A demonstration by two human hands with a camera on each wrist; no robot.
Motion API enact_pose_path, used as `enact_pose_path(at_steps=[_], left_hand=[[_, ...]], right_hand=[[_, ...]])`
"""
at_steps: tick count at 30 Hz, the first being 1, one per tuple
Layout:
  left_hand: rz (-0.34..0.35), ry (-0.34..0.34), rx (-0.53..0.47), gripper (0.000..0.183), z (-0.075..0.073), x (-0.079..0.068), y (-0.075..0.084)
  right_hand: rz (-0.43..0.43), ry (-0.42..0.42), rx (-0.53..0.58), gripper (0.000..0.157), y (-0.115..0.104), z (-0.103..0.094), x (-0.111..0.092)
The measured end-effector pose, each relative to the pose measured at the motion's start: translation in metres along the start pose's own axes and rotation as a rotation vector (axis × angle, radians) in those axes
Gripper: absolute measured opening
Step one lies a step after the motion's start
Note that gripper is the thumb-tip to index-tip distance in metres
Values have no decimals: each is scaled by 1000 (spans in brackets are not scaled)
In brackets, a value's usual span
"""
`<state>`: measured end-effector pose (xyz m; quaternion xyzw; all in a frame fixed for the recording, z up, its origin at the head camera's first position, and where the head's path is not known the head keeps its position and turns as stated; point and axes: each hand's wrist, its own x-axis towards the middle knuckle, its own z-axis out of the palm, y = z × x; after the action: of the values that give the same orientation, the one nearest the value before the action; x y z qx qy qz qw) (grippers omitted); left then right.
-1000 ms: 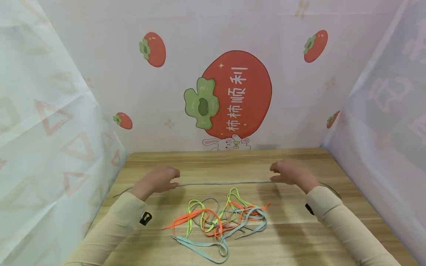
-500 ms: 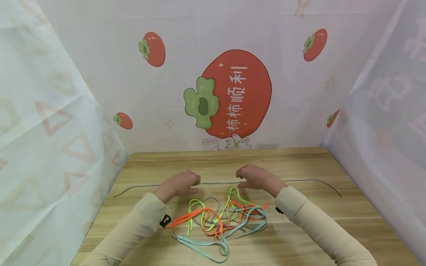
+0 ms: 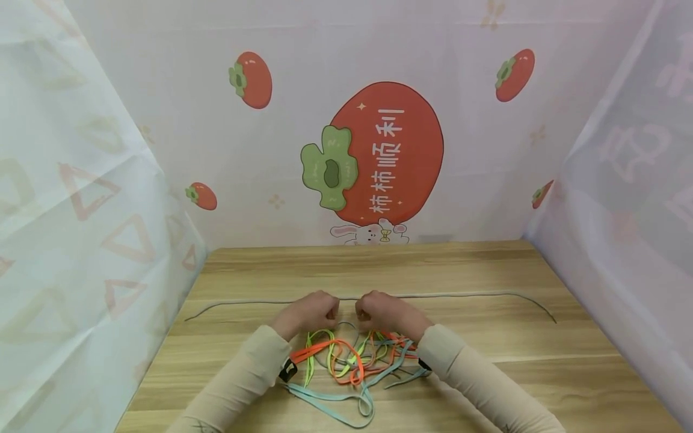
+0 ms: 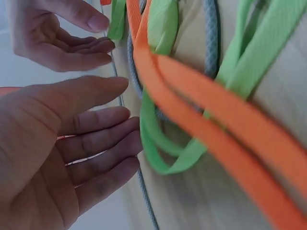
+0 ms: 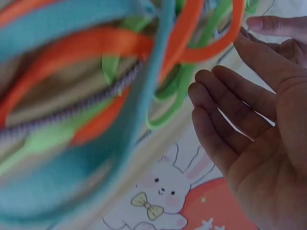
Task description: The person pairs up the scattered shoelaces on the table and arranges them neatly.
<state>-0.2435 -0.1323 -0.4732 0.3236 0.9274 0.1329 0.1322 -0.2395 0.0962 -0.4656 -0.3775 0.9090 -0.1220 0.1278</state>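
Observation:
Both hands hover close together at the far side of a tangle of flat laces. My left hand (image 3: 308, 314) and right hand (image 3: 391, 314) hold nothing; the wrist views show their fingers loosely extended, palms facing each other. Behind the tangle, one thin grey lace (image 3: 460, 294) lies stretched nearly straight across the table, its ends bending toward me. The tangle mixes an orange lace (image 4: 230, 148), a yellow-green lace (image 4: 162, 21), a light blue lace (image 5: 72, 26) and grey cord. In the left wrist view, yellow-green loops lie right by my left fingertips. My forearms cover the tangle's sides.
The wooden table (image 3: 260, 264) ends at a pale back wall (image 3: 476, 180) printed with persimmons and a rabbit. White sheets close in the left side (image 3: 81, 270) and right side (image 3: 617, 210). A black wrist strap (image 3: 288, 369) shows below my left cuff.
Both hands have moved inward along the grey lace from its outer parts to the middle, then slightly toward me. The stretched lace and the tangle have stayed in place.

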Motion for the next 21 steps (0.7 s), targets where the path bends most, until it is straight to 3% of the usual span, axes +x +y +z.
enact_pose_path(at_steps=[7,15,21], left_hand=[[17,43,-11,17,11,5,3],[105,101,-48,14,25,12,-1],[117,105,-130,11,29,8,-2]], right_hand=[[-19,58,-12,23,-9,15,5],[7,90,1,23,-10,26,10],[-1,101,78,12,-5,30,13]])
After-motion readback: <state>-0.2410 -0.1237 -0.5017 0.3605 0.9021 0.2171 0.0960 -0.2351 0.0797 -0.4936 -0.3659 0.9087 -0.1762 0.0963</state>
